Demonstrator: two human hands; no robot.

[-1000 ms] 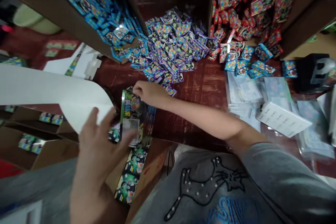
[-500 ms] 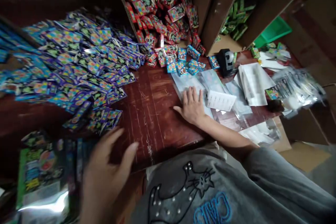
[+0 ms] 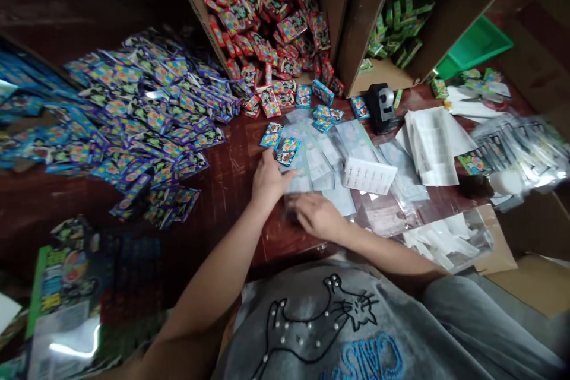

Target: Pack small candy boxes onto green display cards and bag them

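Head view: red tabletop (image 3: pixel 238 181), cardboard boxes (image 3: pixel 371 18); left hand (image 3: pixel 267 184) spread, right hand (image 3: pixel 319 215) blurred, unclear

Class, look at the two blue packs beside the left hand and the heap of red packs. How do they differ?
Colour: the two blue packs are mainly blue; the red heap is mainly red.
Number: the blue packs make a pair, while the red heap holds many.
Place: the blue packs are beside the left hand; the red heap sits mostly in a cardboard box, some spilling out.
Shared: both bear multicoloured printing.
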